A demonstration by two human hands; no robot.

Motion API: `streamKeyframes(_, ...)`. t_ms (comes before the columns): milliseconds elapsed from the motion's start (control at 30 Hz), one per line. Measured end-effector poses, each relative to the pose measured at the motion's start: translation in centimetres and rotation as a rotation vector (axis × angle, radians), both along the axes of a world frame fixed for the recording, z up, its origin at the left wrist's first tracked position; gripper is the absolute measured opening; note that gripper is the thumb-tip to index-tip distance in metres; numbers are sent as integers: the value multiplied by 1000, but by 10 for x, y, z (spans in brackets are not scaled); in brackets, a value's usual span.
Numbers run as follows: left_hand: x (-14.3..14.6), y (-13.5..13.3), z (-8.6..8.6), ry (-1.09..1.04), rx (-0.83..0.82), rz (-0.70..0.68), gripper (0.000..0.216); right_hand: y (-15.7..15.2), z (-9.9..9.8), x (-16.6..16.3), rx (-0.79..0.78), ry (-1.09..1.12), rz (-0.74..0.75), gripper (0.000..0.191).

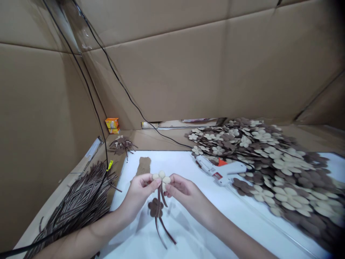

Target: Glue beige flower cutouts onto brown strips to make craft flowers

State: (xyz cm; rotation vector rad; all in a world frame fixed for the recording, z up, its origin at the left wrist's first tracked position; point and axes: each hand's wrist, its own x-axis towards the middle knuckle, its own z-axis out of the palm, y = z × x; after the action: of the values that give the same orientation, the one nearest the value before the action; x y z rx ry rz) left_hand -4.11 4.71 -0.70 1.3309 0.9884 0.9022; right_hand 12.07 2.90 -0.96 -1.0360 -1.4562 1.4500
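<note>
Between my two hands is a cream fabric flower (161, 175), raised over the white board. My left hand (144, 189) pinches its left side with thumb and fingers, and my right hand (179, 189) grips the right side. Brown ribbons (159, 201) with pale stitching hang down from the flower. Below, a dark brown flower (155, 208) shows behind the ribbon, with ribbon tails (165, 232) trailing under it. Whether the two flowers are joined by the ribbon, I cannot tell. My fingertips hide part of the cream petals.
A white glue gun (219, 172) lies right of my hands, beside a large heap of cream and brown flowers (285, 162). Brown ribbon strips (81, 198) are piled at left. Behind are a brown cardboard scrap (143, 165), a small ribbon-and-flower pile (122, 144), an orange box (112, 125) and a black cable (126, 91).
</note>
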Motion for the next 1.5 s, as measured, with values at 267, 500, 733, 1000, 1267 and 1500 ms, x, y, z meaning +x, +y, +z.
streamKeyframes(267,-7,5,2,80,-34,-68,32,2,0,3,-11,-66,29,18)
streamKeyframes(500,-9,11,-5,133,-51,-169,34,3,4,8,-25,-112,57,15)
streamKeyframes(733,-8,10,10,122,-68,-218,36,2,8,12,-28,-104,75,12)
streamKeyframes(1000,-9,12,11,60,-184,-283,31,1,15,12,7,-167,105,18)
streamKeyframes(1267,-19,16,8,-132,-424,-266,26,26,-6,156,520,-1335,-176,51)
streamKeyframes(1500,-26,22,0,-218,-607,-228,21,37,-41,184,748,-1742,-109,47)
